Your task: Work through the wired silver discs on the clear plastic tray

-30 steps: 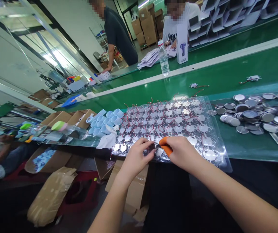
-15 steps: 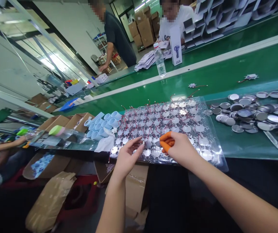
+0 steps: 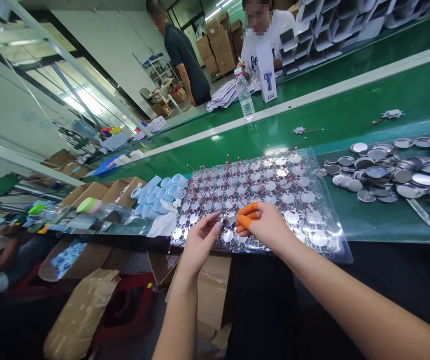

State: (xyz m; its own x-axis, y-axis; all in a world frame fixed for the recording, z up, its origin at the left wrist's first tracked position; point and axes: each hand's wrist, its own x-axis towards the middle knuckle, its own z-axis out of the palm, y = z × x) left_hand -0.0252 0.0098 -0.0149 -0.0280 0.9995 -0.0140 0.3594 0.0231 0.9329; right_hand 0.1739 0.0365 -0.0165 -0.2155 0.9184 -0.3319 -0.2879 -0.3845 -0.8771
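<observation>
My left hand [image 3: 199,240] and my right hand [image 3: 262,224] meet over a clear plastic bag [image 3: 331,235] holding rows of star-shaped metal circuit boards with red wires. Orange finger cots cover my right thumb and fingers, which pinch a small silver piece [image 3: 231,219]. My left fingertips reach that piece's left end, though I cannot tell if they grip it. The bag lies flat, and my hands cover its front middle.
A heap of round metal discs [image 3: 380,172] lies right of the bag. Two loose star boards [image 3: 299,130] sit on the green belt [image 3: 350,112]. Left stand pale blue plastic cylinders [image 3: 158,192] and a white cloth [image 3: 164,223]. A co-worker [image 3: 262,40] sits across the belt.
My right hand has moved left, closer to my left hand, and the silver piece now shows between them. The standing co-worker has moved back from the far table.
</observation>
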